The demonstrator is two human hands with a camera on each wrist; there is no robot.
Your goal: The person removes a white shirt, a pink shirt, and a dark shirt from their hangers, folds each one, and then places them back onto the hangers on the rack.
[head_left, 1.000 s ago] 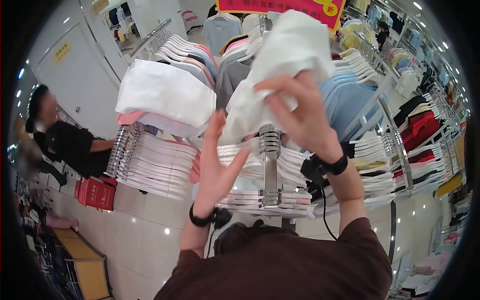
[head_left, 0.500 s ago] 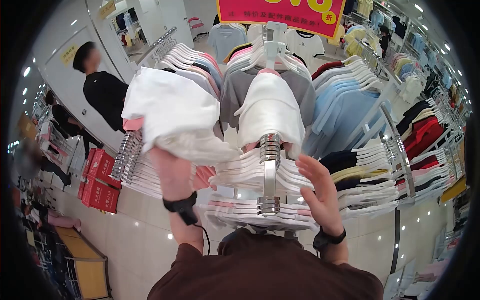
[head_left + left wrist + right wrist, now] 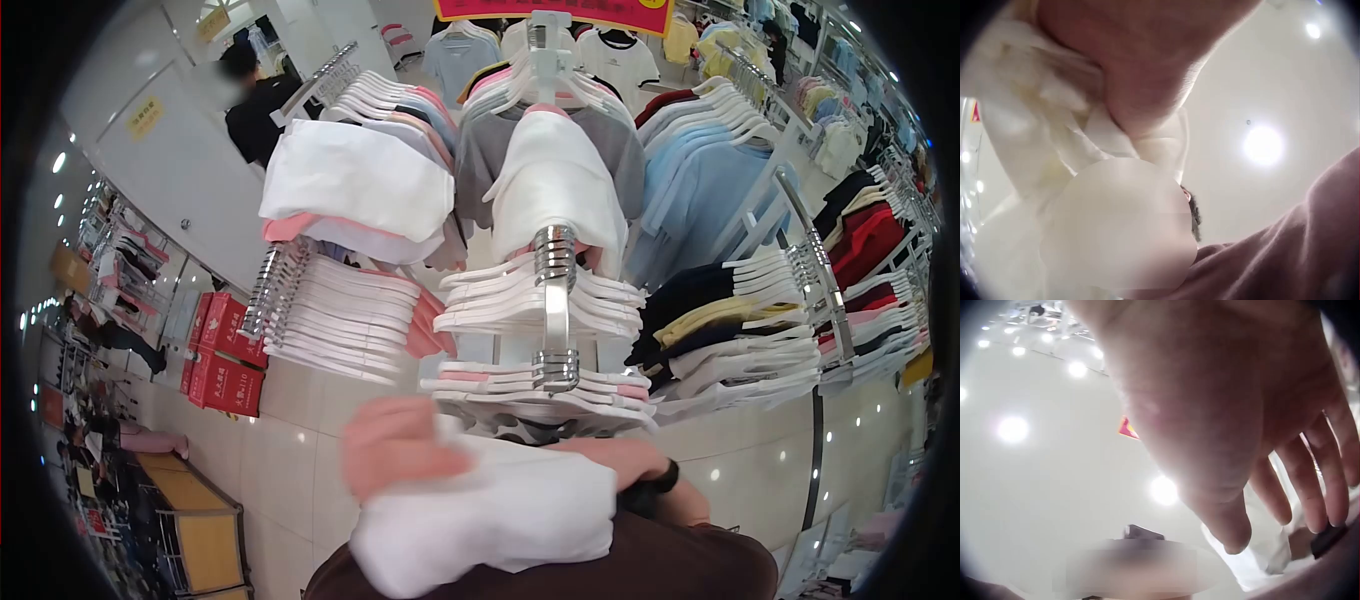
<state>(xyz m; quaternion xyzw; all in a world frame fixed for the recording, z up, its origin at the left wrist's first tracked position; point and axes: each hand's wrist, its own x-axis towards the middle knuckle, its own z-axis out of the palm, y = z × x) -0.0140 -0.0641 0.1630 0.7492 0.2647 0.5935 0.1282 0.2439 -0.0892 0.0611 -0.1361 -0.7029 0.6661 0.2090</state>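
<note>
In the head view my left hand (image 3: 400,450), blurred by motion, grips a folded white garment (image 3: 490,515) at its left end, low in front of my chest. The cloth hides the left forearm. My right hand (image 3: 610,458) lies along the garment's far edge on the right, its fingers partly hidden behind the cloth. The right wrist view shows this hand (image 3: 1229,419) with its fingers long and apart, white cloth (image 3: 1260,544) beyond them. In the left wrist view the loose folds of the garment (image 3: 1047,131) hang beside the heel of the hand (image 3: 1147,62).
A pile of folded white and pink garments (image 3: 355,180) lies on the left rack, another white garment (image 3: 560,190) over the middle rack. White hangers (image 3: 540,300) crowd the metal rail (image 3: 555,315). Blue shirts (image 3: 690,190) hang at right; red boxes (image 3: 225,385) stand on the left floor.
First my right hand held white cloth over the middle rack, where cloth now lies. My left hand then reached into the left pile and has drawn a white garment to my chest. The right hand came in.
</note>
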